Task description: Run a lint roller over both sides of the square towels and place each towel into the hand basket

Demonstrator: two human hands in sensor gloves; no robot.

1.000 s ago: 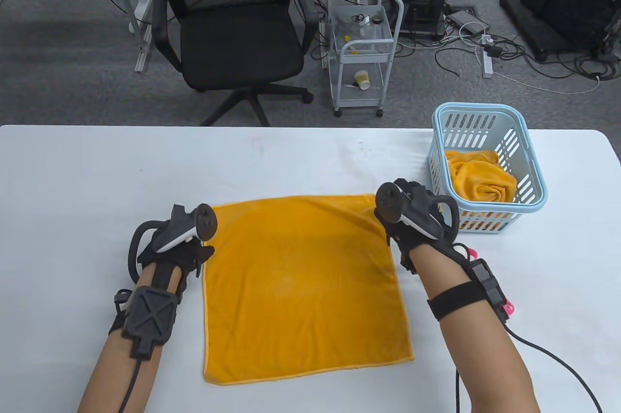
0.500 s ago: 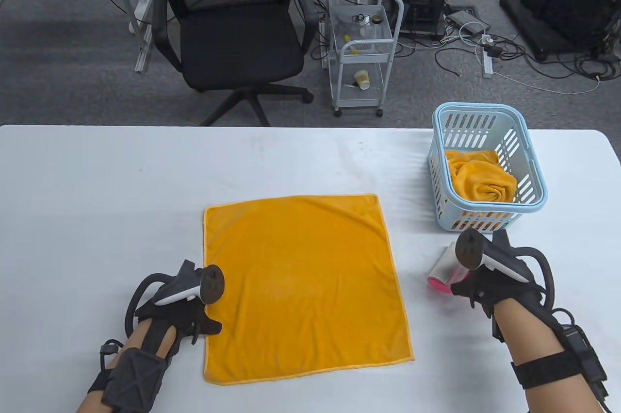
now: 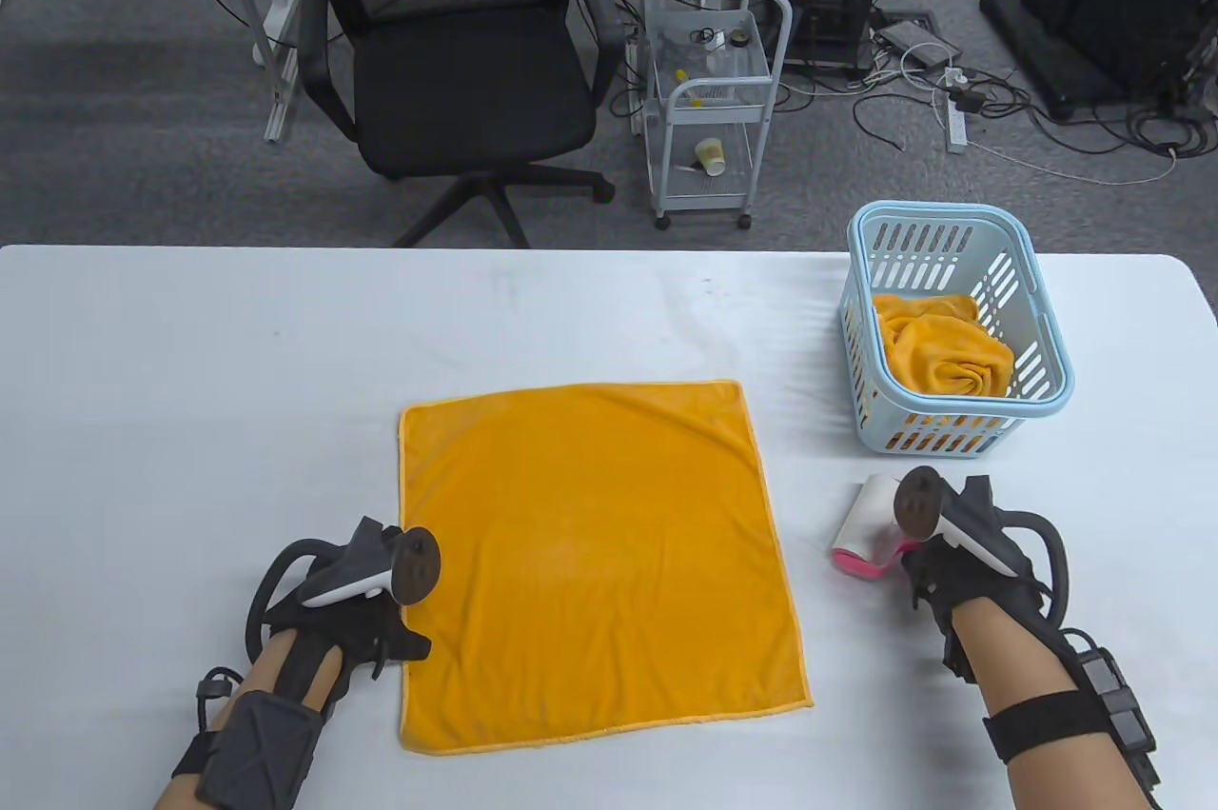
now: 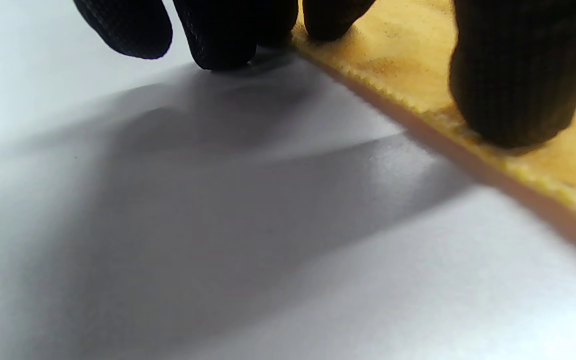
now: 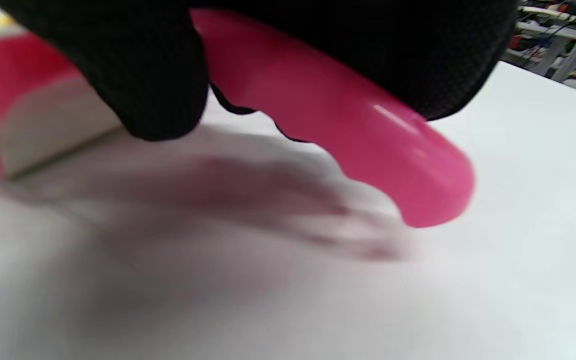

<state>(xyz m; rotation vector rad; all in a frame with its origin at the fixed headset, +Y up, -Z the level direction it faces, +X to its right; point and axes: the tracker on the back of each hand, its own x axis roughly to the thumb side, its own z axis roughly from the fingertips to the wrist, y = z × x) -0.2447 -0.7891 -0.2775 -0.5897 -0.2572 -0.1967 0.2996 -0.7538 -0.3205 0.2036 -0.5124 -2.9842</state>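
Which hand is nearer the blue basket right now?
Right. The right hand grips the lint roller just in front of the blue basket; the left hand presses the spread towel's left edge, across the table.

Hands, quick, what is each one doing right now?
Left hand: open, fingertips pressing the left edge of the orange towel.
Right hand: closed round the pink handle of the lint roller.
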